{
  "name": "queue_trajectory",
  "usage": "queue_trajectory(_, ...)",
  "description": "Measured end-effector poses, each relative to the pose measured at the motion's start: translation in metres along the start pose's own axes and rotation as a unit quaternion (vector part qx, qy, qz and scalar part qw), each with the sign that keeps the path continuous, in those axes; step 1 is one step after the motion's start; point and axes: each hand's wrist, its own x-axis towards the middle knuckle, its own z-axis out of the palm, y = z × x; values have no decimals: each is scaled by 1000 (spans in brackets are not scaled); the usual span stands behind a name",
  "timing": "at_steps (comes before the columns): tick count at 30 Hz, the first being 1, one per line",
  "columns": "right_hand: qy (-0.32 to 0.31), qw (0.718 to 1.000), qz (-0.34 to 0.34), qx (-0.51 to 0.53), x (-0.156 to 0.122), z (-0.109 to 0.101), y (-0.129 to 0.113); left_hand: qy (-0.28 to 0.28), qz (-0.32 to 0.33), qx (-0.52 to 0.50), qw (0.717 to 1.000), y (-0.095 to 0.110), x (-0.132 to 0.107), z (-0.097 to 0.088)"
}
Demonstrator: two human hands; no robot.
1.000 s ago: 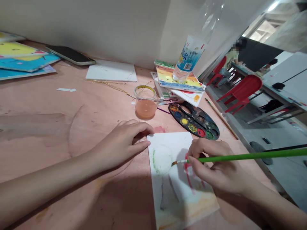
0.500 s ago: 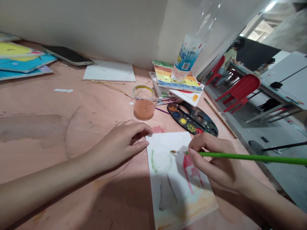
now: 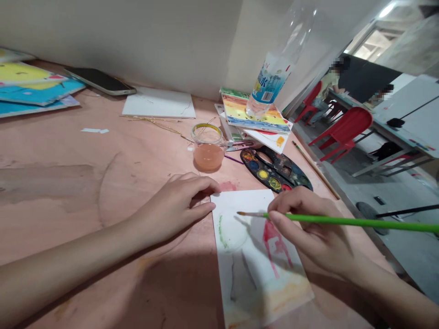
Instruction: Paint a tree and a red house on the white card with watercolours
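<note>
Watercolour paper point(image 3: 240, 205) lies toward the right edge of the worktop point(image 3: 51, 151), its smooth pale surface carrying a green-edged circle, a red figure and warm, soft bands. The left hand point(image 3: 174, 203) rests just beside its top-left corner, fingers loosely curled and holding nothing, apparently placed to steady the sheet. The right hand point(image 3: 308, 233) closes its thumb and fingers around the glossy green handle of a slim paintbrush point(image 3: 343, 222), gripping near the metal ferrule so the fine bristles reach over the sheet. Within easy reach beyond sit a glass jar point(image 3: 208, 155) of cloudy peach water and a black, round-welled palette point(image 3: 274, 171).
</note>
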Motion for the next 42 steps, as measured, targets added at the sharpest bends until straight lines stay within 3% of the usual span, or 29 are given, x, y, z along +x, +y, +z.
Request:
queue_trajectory(4,7,1000,8,-2,11,9,5,-5,-2,1,1000,2,1,0)
queue_trajectory(12,-56,997,-34,28,28,22,0,-2,16,-2,1000,4,0,-2)
queue_trajectory(19,-44,999,-24,-20,29,12,-6,-7,15,-1,1000,4,0,-2)
queue_trajectory(29,-64,996,-7,-66,10,-6,-13,-8,9,5,1000,4,-1,-3)
queue_trajectory(32,-45,997,-3,-60,4,-8,-13,-9,8,9,1000,4,-1,-4)
queue_trajectory(36,-28,999,16,-43,8,0,-8,-11,5,12,1000,6,1,-3)
queue_trajectory(42,-88,996,-3,-9,23,23,-16,-7,10,3,1000,7,2,-2)
